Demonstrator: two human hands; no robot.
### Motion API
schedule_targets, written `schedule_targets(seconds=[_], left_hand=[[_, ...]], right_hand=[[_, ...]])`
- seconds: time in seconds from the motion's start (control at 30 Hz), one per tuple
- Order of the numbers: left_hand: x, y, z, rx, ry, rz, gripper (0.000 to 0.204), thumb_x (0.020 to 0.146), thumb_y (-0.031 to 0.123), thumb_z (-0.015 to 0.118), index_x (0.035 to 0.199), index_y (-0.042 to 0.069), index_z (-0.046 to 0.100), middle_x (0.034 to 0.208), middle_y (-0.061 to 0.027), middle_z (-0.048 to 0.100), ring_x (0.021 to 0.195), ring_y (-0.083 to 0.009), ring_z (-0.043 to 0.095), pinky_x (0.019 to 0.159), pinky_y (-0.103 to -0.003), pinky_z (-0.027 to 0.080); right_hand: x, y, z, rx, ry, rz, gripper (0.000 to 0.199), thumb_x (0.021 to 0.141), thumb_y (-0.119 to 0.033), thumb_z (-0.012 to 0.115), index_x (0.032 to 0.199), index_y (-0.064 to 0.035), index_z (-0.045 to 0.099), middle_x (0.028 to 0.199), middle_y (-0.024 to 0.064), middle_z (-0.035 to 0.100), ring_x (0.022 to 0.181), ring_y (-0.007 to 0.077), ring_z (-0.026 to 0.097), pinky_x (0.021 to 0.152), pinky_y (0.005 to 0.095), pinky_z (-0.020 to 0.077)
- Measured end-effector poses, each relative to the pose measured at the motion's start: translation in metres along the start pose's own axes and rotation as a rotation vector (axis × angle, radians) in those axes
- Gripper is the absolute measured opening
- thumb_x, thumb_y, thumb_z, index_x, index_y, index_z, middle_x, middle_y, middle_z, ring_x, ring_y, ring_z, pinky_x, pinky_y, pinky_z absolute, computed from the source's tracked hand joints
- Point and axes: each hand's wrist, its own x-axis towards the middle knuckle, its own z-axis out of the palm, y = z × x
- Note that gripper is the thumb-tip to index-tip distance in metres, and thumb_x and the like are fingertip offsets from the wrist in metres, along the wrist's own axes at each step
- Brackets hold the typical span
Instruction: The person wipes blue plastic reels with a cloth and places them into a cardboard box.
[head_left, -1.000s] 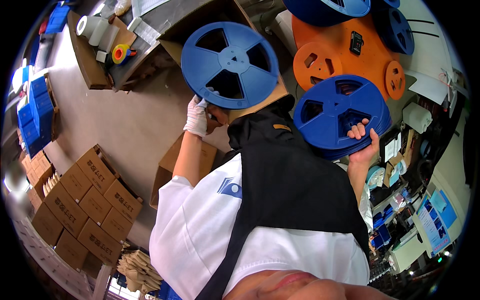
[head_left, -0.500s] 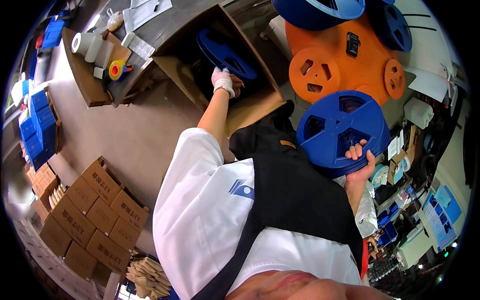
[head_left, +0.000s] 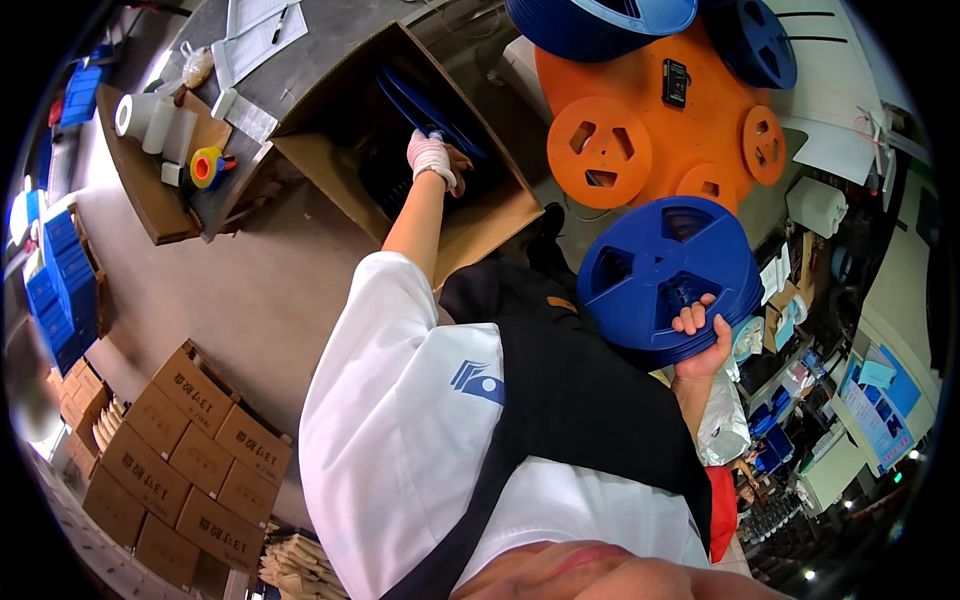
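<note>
My left hand [head_left: 436, 157], in a white glove, reaches into an open cardboard box [head_left: 470, 225] and touches the edge of a blue reel [head_left: 425, 105] standing inside it. Whether the fingers still grip that reel cannot be told. My right hand [head_left: 704, 338] holds a stack of large blue reels [head_left: 665, 275] by the lower rim, close to my chest. I wear a white short-sleeved shirt under a dark apron.
Orange reels [head_left: 600, 150] lie on an orange surface beyond the box, with more blue reels [head_left: 600, 20] above. A grey table [head_left: 225, 110] holds tape rolls and papers. Several sealed cardboard boxes [head_left: 190, 460] sit stacked at lower left. Blue bins [head_left: 60, 290] stand at far left.
My left hand carried a blue reel from chest height up into the open box and lowered it inside. The right hand kept its reels nearly still.
</note>
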Motion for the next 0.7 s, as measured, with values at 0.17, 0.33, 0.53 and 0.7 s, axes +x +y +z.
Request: schedule_targets(seconds=[0.17,0.33,0.53,0.7], left_hand=[[-0.006,-0.003,0.002,0.064,-0.057,0.034,0.045,0.082,0.050,0.049,0.075,0.007,0.057,0.072,-0.0100,0.063,0.070,-0.0252,0.058,0.071,-0.041,0.043],[-0.059,0.003,0.022,0.416,-0.124,-0.076,0.044,0.082,0.063,0.045,0.082,0.024,0.067,0.078,0.0175,0.066,0.078,-0.0019,0.054,0.084,-0.033,0.034],[-0.080,-0.014,0.011,0.604,-0.036,0.452,0.049,0.087,0.011,0.055,0.133,0.003,0.040,0.122,-0.0137,0.054,0.104,-0.0212,0.055,0.088,-0.031,0.043],[-0.038,-0.040,-0.051,0.413,-0.264,0.392,0.026,0.090,0.017,0.054,0.112,0.004,0.053,0.104,-0.0071,0.058,0.092,-0.0188,0.055,0.083,-0.032,0.046]], right_hand=[[0.001,-0.001,0.005,-0.046,-0.018,0.008,0.034,0.082,-0.021,0.053,0.109,-0.0012,0.048,0.072,0.0035,0.043,0.065,0.0146,0.043,0.066,0.0303,0.0402],[0.003,0.000,0.004,-0.053,-0.022,0.049,0.034,0.081,-0.021,0.053,0.109,-0.0014,0.048,0.072,0.0035,0.043,0.065,0.0145,0.042,0.066,0.0302,0.0400],[0.006,0.000,0.010,-0.089,-0.037,0.074,0.035,0.081,-0.021,0.053,0.109,-0.0017,0.048,0.071,0.0030,0.043,0.064,0.0142,0.042,0.065,0.0298,0.0395],[0.018,-0.001,0.022,-0.072,-0.108,0.098,0.034,0.079,-0.022,0.054,0.107,-0.0027,0.050,0.067,0.0030,0.043,0.061,0.0141,0.042,0.061,0.0294,0.0387]])
